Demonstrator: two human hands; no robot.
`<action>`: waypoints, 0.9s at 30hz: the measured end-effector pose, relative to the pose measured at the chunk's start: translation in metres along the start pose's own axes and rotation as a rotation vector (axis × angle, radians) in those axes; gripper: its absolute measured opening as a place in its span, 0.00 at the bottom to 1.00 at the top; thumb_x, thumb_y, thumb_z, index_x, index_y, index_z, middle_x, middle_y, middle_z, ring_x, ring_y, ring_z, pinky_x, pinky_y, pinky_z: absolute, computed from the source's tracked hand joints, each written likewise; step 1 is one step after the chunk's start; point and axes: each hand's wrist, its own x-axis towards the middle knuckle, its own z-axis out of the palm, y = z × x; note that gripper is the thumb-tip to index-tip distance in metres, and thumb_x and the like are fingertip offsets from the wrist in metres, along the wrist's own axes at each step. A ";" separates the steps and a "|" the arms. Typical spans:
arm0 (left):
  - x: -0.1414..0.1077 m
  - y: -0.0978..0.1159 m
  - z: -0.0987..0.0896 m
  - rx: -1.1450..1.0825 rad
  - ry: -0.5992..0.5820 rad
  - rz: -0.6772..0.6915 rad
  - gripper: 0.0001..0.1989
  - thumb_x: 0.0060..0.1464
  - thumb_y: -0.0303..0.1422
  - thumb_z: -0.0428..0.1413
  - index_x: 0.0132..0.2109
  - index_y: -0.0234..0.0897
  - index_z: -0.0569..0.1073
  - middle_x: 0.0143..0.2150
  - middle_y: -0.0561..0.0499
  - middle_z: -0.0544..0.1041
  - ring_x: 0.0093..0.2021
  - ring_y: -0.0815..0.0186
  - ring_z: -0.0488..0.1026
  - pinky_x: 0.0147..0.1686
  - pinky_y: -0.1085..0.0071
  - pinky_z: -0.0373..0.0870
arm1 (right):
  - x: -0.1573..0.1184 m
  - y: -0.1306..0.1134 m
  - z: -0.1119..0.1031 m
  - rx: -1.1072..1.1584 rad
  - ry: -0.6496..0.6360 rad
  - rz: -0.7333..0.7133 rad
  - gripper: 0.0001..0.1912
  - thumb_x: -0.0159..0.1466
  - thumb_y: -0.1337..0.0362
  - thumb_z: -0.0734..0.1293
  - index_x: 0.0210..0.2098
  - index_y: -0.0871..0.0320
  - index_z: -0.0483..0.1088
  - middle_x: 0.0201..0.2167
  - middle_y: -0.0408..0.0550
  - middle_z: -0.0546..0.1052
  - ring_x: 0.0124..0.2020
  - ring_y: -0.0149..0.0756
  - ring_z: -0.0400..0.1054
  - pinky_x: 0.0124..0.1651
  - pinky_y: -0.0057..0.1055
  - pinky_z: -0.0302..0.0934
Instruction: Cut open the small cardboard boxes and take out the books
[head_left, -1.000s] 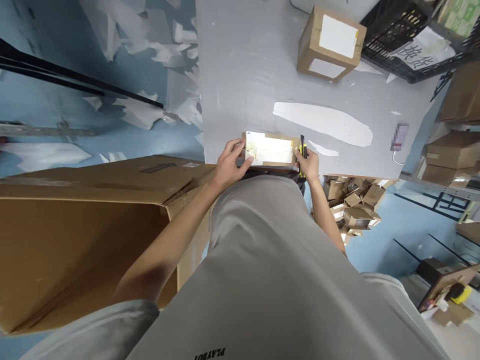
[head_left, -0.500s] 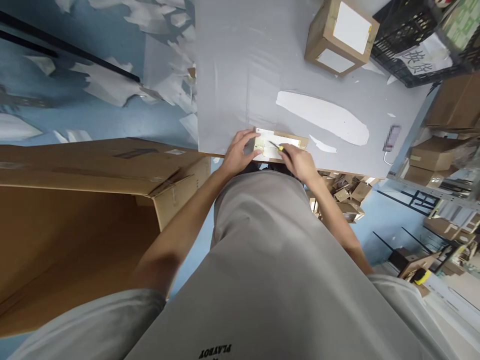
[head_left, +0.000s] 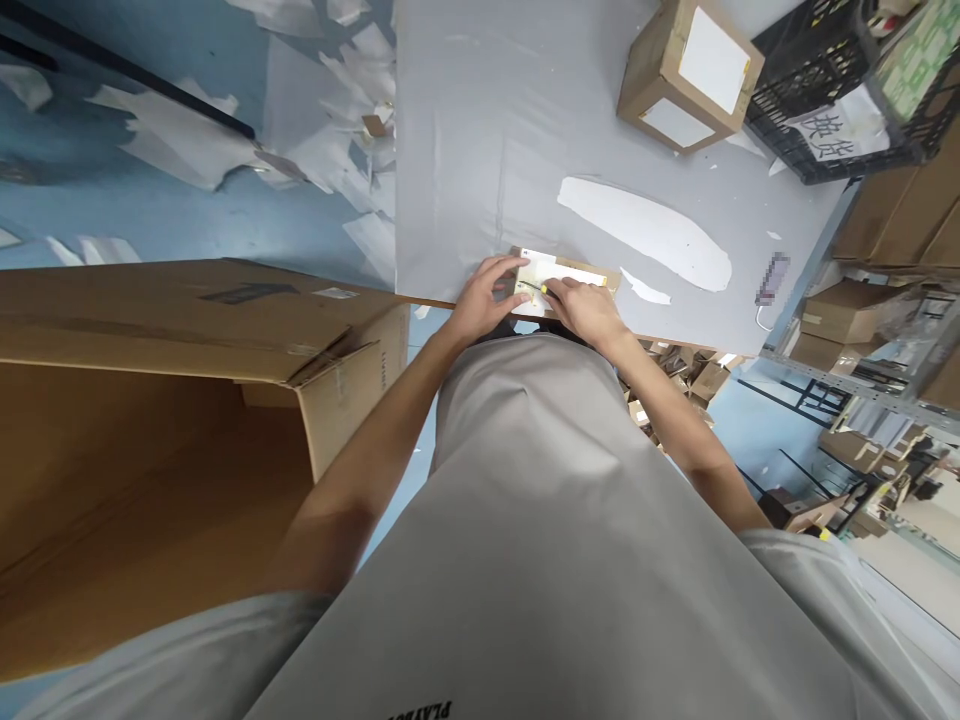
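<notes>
A small cardboard box (head_left: 559,268) with white labels lies at the near edge of the grey table. My left hand (head_left: 484,298) grips its left end, fingers on the far side and thumb on the near side. In my right hand (head_left: 586,308) is a box cutter (head_left: 543,289) with a yellow and black body, mostly covered by the fingers. Its thin blade points left, low over the label or touching it; I cannot tell which.
A long strip of white paper (head_left: 645,232) and a smaller scrap (head_left: 646,288) lie beyond the box. Further back stand a taller cardboard box (head_left: 651,75) and a black crate (head_left: 808,110). A large open carton (head_left: 180,320) is at my left; paper scraps litter the blue floor.
The box cutter and my right hand have shifted left across the box, bringing the blade nearer my left hand. My left hand keeps its hold. The whole view has tilted slightly.
</notes>
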 end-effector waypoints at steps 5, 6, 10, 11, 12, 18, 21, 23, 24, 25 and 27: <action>0.001 -0.002 0.000 0.021 -0.005 0.009 0.37 0.69 0.59 0.61 0.74 0.43 0.73 0.74 0.37 0.72 0.65 0.52 0.78 0.63 0.55 0.81 | 0.004 -0.004 -0.004 -0.037 -0.009 0.005 0.23 0.86 0.55 0.55 0.69 0.56 0.73 0.62 0.63 0.82 0.59 0.56 0.80 0.59 0.44 0.67; 0.001 -0.003 0.000 0.020 -0.004 0.015 0.37 0.69 0.60 0.61 0.74 0.43 0.73 0.74 0.37 0.72 0.65 0.52 0.79 0.63 0.56 0.81 | 0.004 -0.006 -0.006 -0.056 -0.014 0.001 0.23 0.86 0.56 0.55 0.68 0.57 0.74 0.61 0.64 0.83 0.59 0.57 0.80 0.59 0.44 0.68; 0.001 -0.007 0.001 -0.022 0.015 0.014 0.37 0.67 0.60 0.63 0.73 0.44 0.74 0.74 0.38 0.73 0.64 0.51 0.79 0.63 0.56 0.81 | 0.009 -0.016 -0.015 -0.140 -0.021 -0.033 0.21 0.83 0.66 0.57 0.68 0.60 0.74 0.59 0.67 0.84 0.60 0.57 0.80 0.60 0.45 0.70; 0.002 -0.007 0.001 -0.037 0.023 0.008 0.37 0.67 0.60 0.64 0.73 0.45 0.75 0.73 0.39 0.73 0.64 0.52 0.80 0.62 0.56 0.81 | 0.010 -0.018 -0.017 -0.158 -0.022 -0.045 0.22 0.82 0.69 0.57 0.68 0.61 0.74 0.59 0.67 0.84 0.61 0.57 0.80 0.60 0.45 0.70; 0.002 -0.008 0.001 -0.049 0.030 0.003 0.37 0.66 0.60 0.65 0.73 0.46 0.75 0.73 0.39 0.74 0.63 0.51 0.80 0.62 0.56 0.81 | 0.011 -0.020 -0.020 -0.174 -0.021 -0.054 0.23 0.81 0.71 0.56 0.68 0.61 0.74 0.59 0.67 0.84 0.61 0.57 0.80 0.60 0.45 0.70; 0.004 -0.010 0.001 -0.096 0.030 -0.003 0.39 0.64 0.62 0.65 0.71 0.46 0.77 0.71 0.40 0.75 0.62 0.51 0.81 0.61 0.57 0.83 | 0.003 -0.009 -0.020 -0.250 -0.059 0.011 0.22 0.78 0.74 0.59 0.65 0.62 0.77 0.57 0.69 0.85 0.58 0.56 0.82 0.60 0.45 0.72; 0.004 -0.012 0.002 -0.104 0.039 0.007 0.38 0.64 0.62 0.65 0.71 0.46 0.77 0.72 0.40 0.75 0.63 0.50 0.81 0.60 0.57 0.83 | -0.013 0.018 -0.013 -0.263 -0.068 0.070 0.23 0.78 0.75 0.59 0.66 0.62 0.77 0.59 0.69 0.84 0.59 0.55 0.82 0.59 0.44 0.71; 0.003 -0.015 0.003 -0.102 0.045 0.013 0.37 0.64 0.60 0.65 0.71 0.46 0.77 0.72 0.39 0.74 0.63 0.50 0.81 0.59 0.57 0.84 | -0.026 0.042 -0.006 -0.272 -0.080 0.145 0.23 0.78 0.75 0.58 0.65 0.63 0.77 0.59 0.70 0.84 0.60 0.55 0.82 0.58 0.43 0.70; 0.003 -0.016 0.004 -0.102 0.048 0.014 0.37 0.64 0.60 0.65 0.71 0.46 0.77 0.72 0.39 0.74 0.63 0.50 0.81 0.59 0.57 0.84 | -0.032 0.053 -0.002 -0.277 -0.086 0.186 0.23 0.79 0.74 0.58 0.65 0.63 0.78 0.59 0.71 0.84 0.59 0.55 0.81 0.57 0.42 0.70; 0.003 -0.018 0.004 -0.103 0.050 0.014 0.37 0.64 0.60 0.65 0.71 0.46 0.77 0.72 0.39 0.74 0.63 0.49 0.81 0.59 0.56 0.84 | -0.038 0.064 0.002 -0.281 -0.090 0.222 0.22 0.80 0.73 0.57 0.64 0.63 0.78 0.59 0.71 0.83 0.59 0.55 0.81 0.55 0.42 0.70; 0.003 -0.020 0.005 -0.105 0.054 0.012 0.36 0.64 0.59 0.66 0.71 0.46 0.77 0.71 0.40 0.74 0.63 0.49 0.81 0.59 0.55 0.85 | -0.047 0.082 0.010 -0.278 -0.079 0.254 0.21 0.82 0.68 0.57 0.65 0.62 0.77 0.58 0.71 0.83 0.57 0.55 0.81 0.53 0.42 0.68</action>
